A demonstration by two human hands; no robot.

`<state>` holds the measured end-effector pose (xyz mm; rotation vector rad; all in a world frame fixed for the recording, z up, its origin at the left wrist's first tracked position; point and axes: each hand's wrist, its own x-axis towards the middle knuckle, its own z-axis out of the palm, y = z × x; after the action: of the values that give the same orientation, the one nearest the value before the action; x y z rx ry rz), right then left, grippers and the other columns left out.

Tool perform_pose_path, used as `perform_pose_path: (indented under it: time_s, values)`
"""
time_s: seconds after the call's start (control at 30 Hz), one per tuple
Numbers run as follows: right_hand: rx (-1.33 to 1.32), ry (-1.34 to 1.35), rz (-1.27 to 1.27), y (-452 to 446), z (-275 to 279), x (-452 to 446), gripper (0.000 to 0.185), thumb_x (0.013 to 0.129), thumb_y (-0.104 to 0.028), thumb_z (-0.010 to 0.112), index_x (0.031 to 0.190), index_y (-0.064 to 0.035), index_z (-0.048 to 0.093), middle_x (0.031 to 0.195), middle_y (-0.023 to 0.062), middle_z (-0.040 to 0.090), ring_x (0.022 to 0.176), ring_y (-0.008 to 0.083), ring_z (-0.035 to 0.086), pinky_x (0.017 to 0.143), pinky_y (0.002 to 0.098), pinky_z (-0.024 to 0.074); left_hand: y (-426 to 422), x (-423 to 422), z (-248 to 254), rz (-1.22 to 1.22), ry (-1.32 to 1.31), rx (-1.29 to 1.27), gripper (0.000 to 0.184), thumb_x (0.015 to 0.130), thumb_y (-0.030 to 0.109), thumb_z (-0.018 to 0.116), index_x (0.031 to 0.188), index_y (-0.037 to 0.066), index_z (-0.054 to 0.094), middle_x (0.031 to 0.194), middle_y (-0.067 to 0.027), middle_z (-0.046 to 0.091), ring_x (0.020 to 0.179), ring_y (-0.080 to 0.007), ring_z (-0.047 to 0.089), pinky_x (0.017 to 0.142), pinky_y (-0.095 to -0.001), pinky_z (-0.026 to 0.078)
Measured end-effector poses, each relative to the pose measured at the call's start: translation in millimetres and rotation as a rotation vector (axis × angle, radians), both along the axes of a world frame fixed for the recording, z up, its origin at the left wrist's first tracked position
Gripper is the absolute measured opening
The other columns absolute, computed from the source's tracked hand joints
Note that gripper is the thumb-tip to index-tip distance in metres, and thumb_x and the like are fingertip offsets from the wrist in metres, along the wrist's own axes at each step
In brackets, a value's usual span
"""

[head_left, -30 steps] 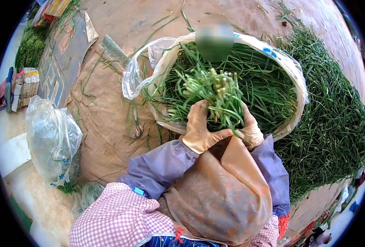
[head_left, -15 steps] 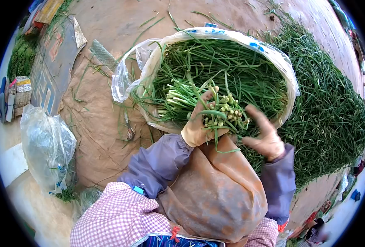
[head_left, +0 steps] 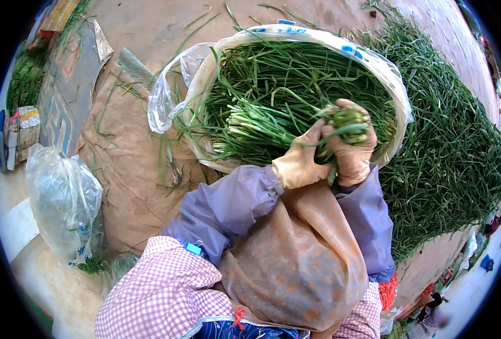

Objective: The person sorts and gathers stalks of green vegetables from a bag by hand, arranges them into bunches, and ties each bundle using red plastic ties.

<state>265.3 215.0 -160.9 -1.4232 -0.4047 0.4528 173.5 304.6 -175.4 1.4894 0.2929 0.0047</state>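
A bunch of green stalks is gripped between my two gloved hands, over the near right part of a clear plastic bag. My right hand is wrapped round the bunch, its cut ends facing up. Against the bunch's left side, my left hand presses with its fingers closed; its fingertips are partly hidden by the stalks. Long green stalks fill the open bag, and a paler-ended bundle lies at its left side.
A large heap of loose green stalks spreads to the right of the bag. On the left are a stuffed clear plastic bag, a flattened printed sheet and a brown ground cloth. A person is at the far lower right.
My right hand, apart and open half a second ago, has closed round the bunch. Both hands and the bunch have moved right, and the stalk ends are turned up.
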Motion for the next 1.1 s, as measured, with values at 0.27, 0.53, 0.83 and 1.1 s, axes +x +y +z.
perform_pose_path:
  time_s: [0.27,0.53,0.83,1.1]
  values:
    - [-0.014,0.258,-0.07,-41,-13,28,0.059,0.072,0.006,0.076,0.126,-0.0048,0.054,0.117,0.0073,0.062,0.098,0.0181,0.063,0.082,0.0305,0.0548,2,-21,-30,-0.023,-0.023,0.492,0.108,0.068,0.044,0.08,0.149,0.005,0.02,0.142,-0.0192,0.044,0.135,-0.0347,0.039,0.115,-0.0565,0.011]
    - [0.132,0.326,0.382,-22,8,6,0.128,0.051,-0.009,0.094,0.153,-0.0146,0.016,0.137,0.0036,0.045,0.124,0.0175,0.045,0.104,0.033,0.04,-29,-17,-43,0.038,0.038,0.524,0.072,0.083,0.026,0.056,0.146,0.008,0.027,0.14,-0.0153,0.046,0.134,-0.0331,0.038,0.115,-0.0564,0.002]
    - [-0.131,0.027,0.022,-6,-32,-13,0.069,0.07,0.005,0.076,0.132,-0.004,0.047,0.119,0.0042,0.06,0.104,0.0135,0.059,0.091,0.0278,0.049,-29,-26,-34,0.032,0.008,0.626,0.072,0.08,0.031,0.06,0.142,0.003,0.036,0.142,-0.0216,0.04,0.137,-0.0367,0.032,0.115,-0.0584,0.005]
    - [0.12,0.027,-0.242,-82,15,22,0.061,0.076,0.003,0.072,0.131,-0.0037,0.045,0.097,0.0098,0.065,0.085,0.0217,0.064,0.081,0.0376,0.0538,2,-54,-90,-0.034,0.098,1.073,0.054,0.089,0.028,0.059,0.14,0.016,0.045,0.142,-0.0126,0.045,0.134,-0.0332,0.038,0.112,-0.0599,0.014]
